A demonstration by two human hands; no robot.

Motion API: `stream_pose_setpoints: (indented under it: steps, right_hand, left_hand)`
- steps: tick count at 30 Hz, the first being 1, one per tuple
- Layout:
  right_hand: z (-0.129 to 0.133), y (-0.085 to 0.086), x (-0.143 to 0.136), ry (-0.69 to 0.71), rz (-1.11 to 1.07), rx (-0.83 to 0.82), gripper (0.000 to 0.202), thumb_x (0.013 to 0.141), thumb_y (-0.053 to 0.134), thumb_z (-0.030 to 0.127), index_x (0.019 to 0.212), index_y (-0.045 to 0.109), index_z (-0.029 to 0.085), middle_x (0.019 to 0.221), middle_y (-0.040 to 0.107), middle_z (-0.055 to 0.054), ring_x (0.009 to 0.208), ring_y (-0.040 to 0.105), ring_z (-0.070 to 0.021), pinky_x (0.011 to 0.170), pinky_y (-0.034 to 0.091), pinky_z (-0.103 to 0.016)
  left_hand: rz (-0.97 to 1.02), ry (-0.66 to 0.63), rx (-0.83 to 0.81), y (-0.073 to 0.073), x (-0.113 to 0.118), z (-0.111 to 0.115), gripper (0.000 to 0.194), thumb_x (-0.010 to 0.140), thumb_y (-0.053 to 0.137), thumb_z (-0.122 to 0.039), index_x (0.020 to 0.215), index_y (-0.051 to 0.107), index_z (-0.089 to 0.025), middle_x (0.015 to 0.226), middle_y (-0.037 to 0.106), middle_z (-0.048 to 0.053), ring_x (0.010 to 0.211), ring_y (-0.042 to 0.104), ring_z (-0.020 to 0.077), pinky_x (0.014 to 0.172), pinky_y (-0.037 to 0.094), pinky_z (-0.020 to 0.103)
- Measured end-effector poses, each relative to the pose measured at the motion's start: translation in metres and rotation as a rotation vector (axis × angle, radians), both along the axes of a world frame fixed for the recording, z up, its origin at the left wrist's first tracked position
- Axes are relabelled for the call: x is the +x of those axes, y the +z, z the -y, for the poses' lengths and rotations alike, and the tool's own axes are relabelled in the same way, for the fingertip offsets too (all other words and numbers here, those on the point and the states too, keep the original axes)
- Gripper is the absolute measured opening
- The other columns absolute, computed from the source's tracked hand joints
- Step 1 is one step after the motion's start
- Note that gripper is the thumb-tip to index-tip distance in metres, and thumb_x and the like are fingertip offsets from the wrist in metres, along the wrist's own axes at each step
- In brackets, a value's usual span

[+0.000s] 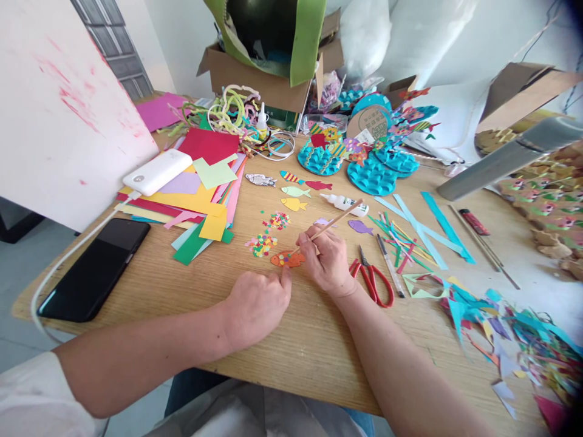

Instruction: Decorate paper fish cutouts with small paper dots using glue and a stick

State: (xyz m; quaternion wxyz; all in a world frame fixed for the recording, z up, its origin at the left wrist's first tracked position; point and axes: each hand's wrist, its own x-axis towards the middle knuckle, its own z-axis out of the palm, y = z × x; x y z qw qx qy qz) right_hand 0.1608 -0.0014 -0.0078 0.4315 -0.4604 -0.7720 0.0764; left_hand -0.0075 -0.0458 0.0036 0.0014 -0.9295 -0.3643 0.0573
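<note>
An orange paper fish (283,259) with small coloured dots on its body lies flat on the wooden table. My left hand (259,303) is curled closed, palm down, with one fingertip pressing the fish's lower edge. A thin wooden stick (339,217) is pinched in my right hand (325,258), its lower end over the fish's tail side. Beside the fish are piles of paper confetti dots (262,244). Several other paper fish, among them a yellow fish (294,204) and a purple fish (361,227), lie farther back, near a white glue bottle (348,204).
Red-handled scissors (373,279), a pen (390,265) and paper strips (405,240) lie to the right, with paper scraps (505,334) beyond. Coloured paper sheets (212,145), a power bank (157,172) and a phone (95,267) are left. Blue egg-carton pieces (371,176) stand behind.
</note>
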Motion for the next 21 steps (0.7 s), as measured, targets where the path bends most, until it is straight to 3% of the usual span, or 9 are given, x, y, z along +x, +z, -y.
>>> stream_pose_setpoints:
  steps: [11, 21]
  right_hand:
    - [0.0006, -0.0030, 0.0005, -0.029, -0.082, -0.014, 0.029, 0.094, 0.043, 0.024, 0.065, 0.049, 0.022, 0.059, 0.056, -0.001, 0.055, 0.052, -0.0145, 0.057, 0.041, -0.029]
    - [0.0030, -0.0015, 0.0008, -0.059, -0.132, 0.011, 0.029, 0.095, 0.044, 0.022, 0.066, 0.051, 0.022, 0.058, 0.053, 0.000, 0.054, 0.052, -0.0143, 0.057, 0.041, -0.029]
  left_hand:
    - [-0.009, 0.010, -0.020, 0.0012, 0.0008, 0.0002, 0.042, 0.087, 0.045, -0.006, 0.127, 0.055, -0.003, 0.075, 0.069, 0.013, 0.059, 0.068, 0.0201, 0.049, 0.049, 0.026]
    - [-0.005, 0.002, -0.026, 0.0019, 0.0007, -0.0007, 0.046, 0.086, 0.044, -0.005, 0.131, 0.053, -0.001, 0.075, 0.069, 0.012, 0.057, 0.068, 0.0244, 0.046, 0.051, 0.032]
